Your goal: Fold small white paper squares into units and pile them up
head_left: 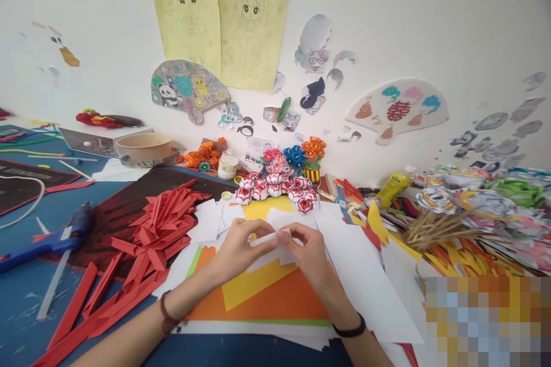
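A white paper strip is pinched at both ends by the left hand and right hand, its long axis lying crosswise between them, above orange paper on the worktop.

A: Item: paper strip?
B: Lay between left hand and right hand, above stacked paper sheets.
A: Surroundings?
B: Folded strips to the left, glue gun beyond them; paper balls behind; wooden sticks to the right.
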`<state>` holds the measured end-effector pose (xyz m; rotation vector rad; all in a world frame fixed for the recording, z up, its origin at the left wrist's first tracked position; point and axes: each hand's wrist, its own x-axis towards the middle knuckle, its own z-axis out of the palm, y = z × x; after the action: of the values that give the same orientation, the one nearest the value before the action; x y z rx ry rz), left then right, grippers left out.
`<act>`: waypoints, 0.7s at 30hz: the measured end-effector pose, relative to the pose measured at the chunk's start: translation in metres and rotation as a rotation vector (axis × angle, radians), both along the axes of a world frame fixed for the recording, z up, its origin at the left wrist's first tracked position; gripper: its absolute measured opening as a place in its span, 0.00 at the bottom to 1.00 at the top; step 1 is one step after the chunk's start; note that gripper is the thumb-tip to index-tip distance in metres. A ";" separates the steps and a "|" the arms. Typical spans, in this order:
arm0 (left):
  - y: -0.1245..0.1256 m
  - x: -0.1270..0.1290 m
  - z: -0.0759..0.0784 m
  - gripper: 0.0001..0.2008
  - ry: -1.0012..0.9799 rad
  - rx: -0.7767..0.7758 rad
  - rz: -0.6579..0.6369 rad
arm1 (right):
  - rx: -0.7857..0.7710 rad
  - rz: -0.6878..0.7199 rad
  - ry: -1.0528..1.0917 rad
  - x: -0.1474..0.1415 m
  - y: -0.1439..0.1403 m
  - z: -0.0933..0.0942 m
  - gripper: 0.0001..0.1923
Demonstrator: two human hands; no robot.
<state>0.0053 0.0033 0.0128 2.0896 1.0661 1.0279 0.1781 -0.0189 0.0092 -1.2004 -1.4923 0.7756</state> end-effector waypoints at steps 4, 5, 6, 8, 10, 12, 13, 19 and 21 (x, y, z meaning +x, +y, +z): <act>-0.001 -0.001 0.006 0.13 -0.030 -0.045 -0.032 | -0.035 0.006 -0.027 0.000 -0.001 0.001 0.13; -0.002 -0.001 0.006 0.13 -0.016 -0.034 -0.031 | -0.041 0.015 -0.029 -0.001 -0.001 0.001 0.13; -0.003 -0.001 0.007 0.12 -0.008 -0.025 -0.035 | -0.044 0.022 -0.032 -0.001 -0.001 0.001 0.13; -0.005 0.000 0.008 0.11 -0.010 -0.029 -0.064 | -0.045 0.015 -0.036 -0.001 -0.002 0.001 0.11; -0.006 0.001 0.009 0.11 -0.021 -0.047 -0.101 | -0.058 -0.023 -0.019 0.002 -0.001 0.003 0.09; -0.006 0.000 0.010 0.11 -0.026 -0.058 -0.120 | -0.072 -0.091 0.030 0.009 0.000 0.005 0.08; -0.005 -0.001 0.010 0.11 -0.028 -0.063 -0.128 | -0.074 -0.137 0.067 0.014 0.000 0.007 0.08; 0.004 -0.011 0.011 0.11 -0.060 -0.092 -0.081 | -0.020 -0.333 0.359 0.040 0.007 0.009 0.09; 0.006 -0.012 0.011 0.12 -0.105 -0.075 -0.021 | -0.034 -0.308 0.428 0.040 0.008 0.008 0.09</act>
<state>-0.0064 0.0095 0.0236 1.9609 1.0136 1.0585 0.2180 -0.0112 0.0172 -1.1658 -0.9231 0.7887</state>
